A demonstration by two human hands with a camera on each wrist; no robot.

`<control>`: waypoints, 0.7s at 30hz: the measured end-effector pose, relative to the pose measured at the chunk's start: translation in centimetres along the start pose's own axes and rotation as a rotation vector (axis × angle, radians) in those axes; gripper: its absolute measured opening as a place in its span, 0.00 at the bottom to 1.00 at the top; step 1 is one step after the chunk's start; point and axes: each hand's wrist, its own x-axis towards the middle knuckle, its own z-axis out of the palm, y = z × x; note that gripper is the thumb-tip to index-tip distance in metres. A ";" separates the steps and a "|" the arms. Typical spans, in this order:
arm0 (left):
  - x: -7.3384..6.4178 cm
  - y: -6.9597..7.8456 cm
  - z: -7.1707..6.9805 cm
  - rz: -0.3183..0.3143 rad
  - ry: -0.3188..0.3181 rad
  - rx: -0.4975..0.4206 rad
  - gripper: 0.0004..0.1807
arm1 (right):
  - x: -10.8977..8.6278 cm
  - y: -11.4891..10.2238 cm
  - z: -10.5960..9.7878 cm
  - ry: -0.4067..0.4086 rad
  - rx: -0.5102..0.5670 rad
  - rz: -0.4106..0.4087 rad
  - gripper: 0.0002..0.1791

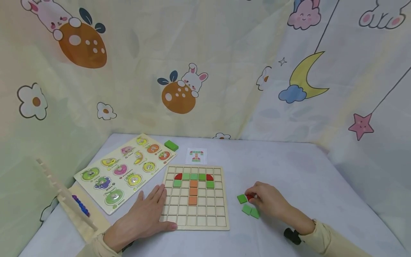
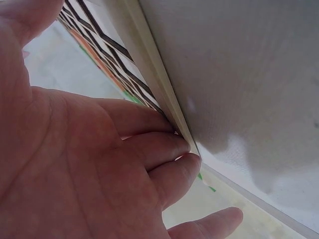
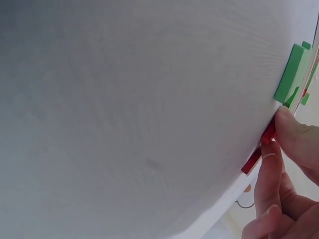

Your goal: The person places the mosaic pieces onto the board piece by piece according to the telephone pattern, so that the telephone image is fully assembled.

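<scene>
I watch the right hand (image 1: 268,200) pinch a small red tile (image 1: 249,196) at the white-covered desk (image 1: 289,167).
Its thumb and a finger close on that tile, just beside a flat green square tile (image 1: 242,198), right of the square pale-wood grid board (image 1: 212,211), where red, green and orange pieces (image 1: 193,191) form a T. I see the left hand (image 1: 146,214), fingers extended, touching the board's left side.

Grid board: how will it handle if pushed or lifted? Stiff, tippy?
The grid board is likely stiff: its edges run straight. Pushed, it probably slides rather than rolls or tips, since it lies flat on the white table. Lifted at a slant, it may shed the coloured tiles, which seem merely set in its cells.
</scene>
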 end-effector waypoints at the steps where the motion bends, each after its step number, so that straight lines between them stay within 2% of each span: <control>1: 0.0 0.0 0.0 0.000 0.001 0.002 0.67 | 0.0 0.0 0.0 0.003 -0.011 -0.004 0.10; 6: 0.0 0.0 0.0 0.000 0.001 0.008 0.67 | 0.0 0.0 0.1 0.003 -0.025 -0.001 0.09; 11: 0.0 0.0 0.0 0.005 0.000 0.013 0.67 | 0.3 -0.6 -0.4 0.006 0.018 -0.013 0.09; 16: 0.1 0.0 0.0 -0.005 -0.009 0.017 0.67 | 1.2 -2.5 -0.9 0.006 0.053 -0.049 0.10; 21: 0.3 0.0 0.0 -0.019 -0.024 0.013 0.68 | 2.3 -4.9 -0.2 -0.037 0.071 -0.072 0.13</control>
